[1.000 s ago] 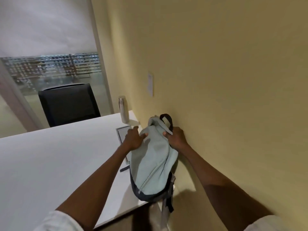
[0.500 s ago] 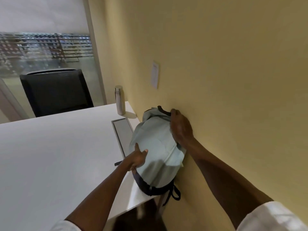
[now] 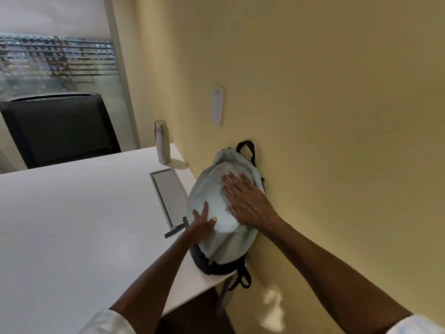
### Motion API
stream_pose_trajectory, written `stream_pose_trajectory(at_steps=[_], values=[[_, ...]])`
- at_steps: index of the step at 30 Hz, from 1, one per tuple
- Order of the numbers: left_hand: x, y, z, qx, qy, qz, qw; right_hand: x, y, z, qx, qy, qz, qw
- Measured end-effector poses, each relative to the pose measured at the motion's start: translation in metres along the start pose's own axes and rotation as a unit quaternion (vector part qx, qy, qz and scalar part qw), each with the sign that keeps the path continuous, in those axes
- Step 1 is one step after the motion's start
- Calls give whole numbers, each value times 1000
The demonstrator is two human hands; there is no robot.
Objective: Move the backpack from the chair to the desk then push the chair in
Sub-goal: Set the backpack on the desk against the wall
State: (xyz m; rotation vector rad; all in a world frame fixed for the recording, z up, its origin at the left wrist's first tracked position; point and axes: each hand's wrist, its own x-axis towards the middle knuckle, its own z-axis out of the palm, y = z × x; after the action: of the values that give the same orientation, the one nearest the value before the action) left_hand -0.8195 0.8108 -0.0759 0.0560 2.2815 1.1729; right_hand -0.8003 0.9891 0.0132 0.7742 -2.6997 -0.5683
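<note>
A pale green backpack (image 3: 216,244) with a dark base and a black top handle lies on the white desk (image 3: 79,225), at its right end against the yellow wall. My right hand (image 3: 245,201) lies flat on the bag's upper face with fingers spread. Lower down, my left hand (image 3: 201,227) presses its open fingers against the bag's left side. Neither hand grips anything. A dark strap hangs off the desk's near corner. The chair the bag came from is out of view.
A black office chair (image 3: 60,131) stands behind the desk's far side. A steel bottle (image 3: 161,142) stands upright at the far right corner. A grey cable-tray lid (image 3: 168,194) is set into the desktop left of the bag. The yellow wall (image 3: 313,116) runs along the right.
My right hand let go of the bag's top and now rests flat on its front. My left hand stays open against the bag's side. The backpack lies flatter on the desk.
</note>
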Motion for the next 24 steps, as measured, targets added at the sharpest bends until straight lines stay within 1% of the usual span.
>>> stream_pose_trajectory(at_steps=[1, 3, 5, 7, 11, 14, 18, 21, 24], values=[[2, -1, 0, 5, -2, 3, 1000, -5, 3, 4, -9, -36, 26, 999], [2, -5, -2, 14, -7, 18, 1000, -11, 9, 8, -40, -70, 52, 995], [1, -10, -4, 17, -13, 34, 999, -12, 9, 9, -40, -66, 64, 995], [-2, -13, -6, 21, -10, 53, 998, -10, 6, 7, -12, -64, 80, 995], [-12, -11, -7, 52, 42, 97, 993, -8, -4, 3, 27, -62, 115, 991], [-20, -8, -11, 109, 78, 121, 984, -9, -13, 0, 52, -46, 133, 989], [-31, -2, -18, 201, 130, 152, 959, -11, -26, -6, 117, -16, 170, 978], [-42, -1, -24, 265, 176, 176, 932, -14, -35, -15, 157, 33, 216, 963], [-59, 1, -30, 297, 206, 189, 913, -20, -45, -23, 173, 75, 239, 952]])
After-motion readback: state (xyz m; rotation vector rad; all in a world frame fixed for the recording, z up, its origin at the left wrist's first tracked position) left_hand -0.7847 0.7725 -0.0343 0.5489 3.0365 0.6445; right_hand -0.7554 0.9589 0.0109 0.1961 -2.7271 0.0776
